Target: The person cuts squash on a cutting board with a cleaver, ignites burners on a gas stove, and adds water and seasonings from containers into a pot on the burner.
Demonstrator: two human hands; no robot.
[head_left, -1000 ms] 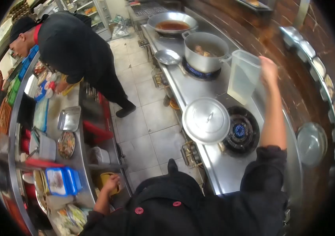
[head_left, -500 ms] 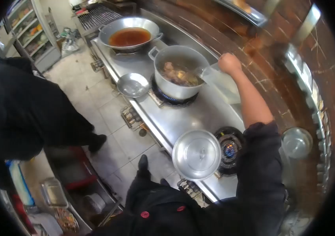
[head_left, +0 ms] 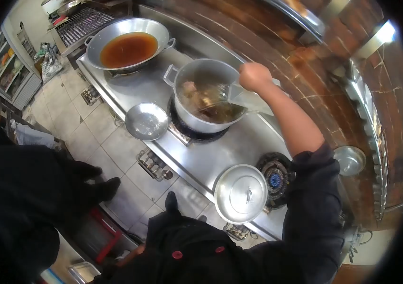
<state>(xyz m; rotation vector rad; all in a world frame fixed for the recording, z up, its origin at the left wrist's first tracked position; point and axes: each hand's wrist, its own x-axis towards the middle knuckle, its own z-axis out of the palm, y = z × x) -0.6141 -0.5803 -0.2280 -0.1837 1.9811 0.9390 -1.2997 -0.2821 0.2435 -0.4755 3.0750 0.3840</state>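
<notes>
My right hand (head_left: 255, 77) is closed around the handle of a translucent plastic pitcher (head_left: 252, 98). The pitcher is tilted over the right rim of a large aluminium pot (head_left: 200, 124), and clear liquid runs from it into the pot. Inside, chunks of meat (head_left: 190, 94) lie in brownish liquid, partly blurred. The pot stands on a burner of the steel stove. Low beside my body, a small strip of skin, apparently my left hand (head_left: 132, 255), shows; its fingers are hidden.
A wide pan (head_left: 159, 34) of reddish-brown liquid stands at the far end. A shallow metal bowl (head_left: 147, 121) sits at the stove's front edge. A pot lid (head_left: 240, 195) lies beside a lit burner (head_left: 275, 180). Another person (head_left: 26, 189) in dark clothes is at left.
My right hand has tipped the pitcher further over the pot, and the liquid inside is more stirred up. The view has shifted, and the other person appears lower at the left.
</notes>
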